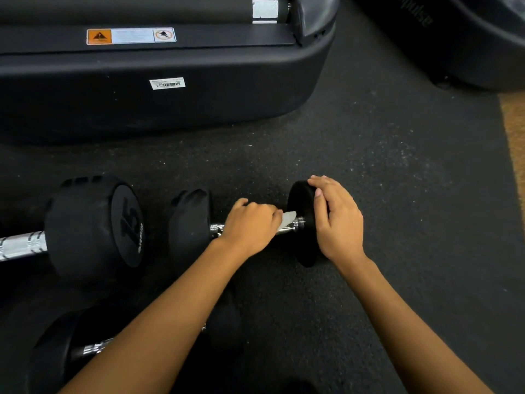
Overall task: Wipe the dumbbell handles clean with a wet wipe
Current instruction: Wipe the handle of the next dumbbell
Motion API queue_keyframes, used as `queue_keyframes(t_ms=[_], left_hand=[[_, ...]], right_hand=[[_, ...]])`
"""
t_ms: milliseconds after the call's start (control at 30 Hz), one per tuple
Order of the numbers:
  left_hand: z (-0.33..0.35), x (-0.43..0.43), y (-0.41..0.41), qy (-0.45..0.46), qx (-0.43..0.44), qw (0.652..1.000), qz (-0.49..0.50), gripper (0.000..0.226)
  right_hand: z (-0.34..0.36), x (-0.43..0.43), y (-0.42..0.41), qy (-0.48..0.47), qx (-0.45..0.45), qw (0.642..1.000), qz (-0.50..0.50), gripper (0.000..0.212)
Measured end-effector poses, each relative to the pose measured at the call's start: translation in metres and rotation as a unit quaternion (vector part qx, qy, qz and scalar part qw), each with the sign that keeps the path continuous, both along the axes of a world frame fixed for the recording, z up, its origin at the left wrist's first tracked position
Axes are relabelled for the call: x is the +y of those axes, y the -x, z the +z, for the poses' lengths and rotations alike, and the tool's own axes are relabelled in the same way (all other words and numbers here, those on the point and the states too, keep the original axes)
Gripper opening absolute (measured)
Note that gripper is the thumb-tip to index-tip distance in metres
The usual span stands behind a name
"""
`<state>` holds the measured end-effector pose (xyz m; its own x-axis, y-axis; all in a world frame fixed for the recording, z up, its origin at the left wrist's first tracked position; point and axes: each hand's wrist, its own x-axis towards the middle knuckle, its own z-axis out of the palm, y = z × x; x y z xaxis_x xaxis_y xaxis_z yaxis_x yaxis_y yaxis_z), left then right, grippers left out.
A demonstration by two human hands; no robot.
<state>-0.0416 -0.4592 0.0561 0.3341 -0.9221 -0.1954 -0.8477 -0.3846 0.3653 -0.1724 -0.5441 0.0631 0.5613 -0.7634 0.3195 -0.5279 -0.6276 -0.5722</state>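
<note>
— Where is the work lying?
— The small dumbbell [190, 223] is laid on the rubber floor [369, 166], just right of the dumbbell marked 15 [93, 226].
— How is it held?
— Its handle [297, 223] is wrapped by the left hand [251, 223], fingers curled round it with the wet wipe [288, 217] pinned beneath. The right head [301, 200] is gripped from above by the right hand [336, 220], so rolling is checked.
— How is the step best done?
— The wipe should be drawn along the whole bar. The dumbbell should be turned by its head so that the underside is reached.
</note>
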Motion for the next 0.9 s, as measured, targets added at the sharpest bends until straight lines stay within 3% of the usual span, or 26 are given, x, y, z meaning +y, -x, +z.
queue_keyframes(t_ms=[100, 300, 500, 733, 900], left_hand=[[0.010, -0.015, 0.009, -0.040, 0.002, 0.999, 0.004, 0.041], [-0.001, -0.006, 0.011, 0.009, 0.023, 1.000, 0.001, 0.037], [0.010, -0.021, 0.010, -0.065, 0.007, 0.998, -0.011, 0.037], [-0.012, 0.007, 0.014, 0.099, 0.103, 0.990, -0.003, 0.028], [-0.015, 0.008, 0.027, 0.191, 0.062, 0.980, -0.011, 0.023]], right_hand=[[0.000, -0.001, 0.000, 0.003, -0.003, 1.000, 0.001, 0.043], [0.000, -0.001, 0.000, 0.002, -0.002, 1.000, 0.002, 0.043], [-0.001, -0.002, 0.000, 0.002, -0.001, 1.000, 0.001, 0.042], [-0.001, -0.001, 0.001, -0.001, -0.003, 1.000, 0.004, 0.042], [-0.002, 0.001, -0.001, 0.001, -0.009, 1.000, 0.001, 0.042]])
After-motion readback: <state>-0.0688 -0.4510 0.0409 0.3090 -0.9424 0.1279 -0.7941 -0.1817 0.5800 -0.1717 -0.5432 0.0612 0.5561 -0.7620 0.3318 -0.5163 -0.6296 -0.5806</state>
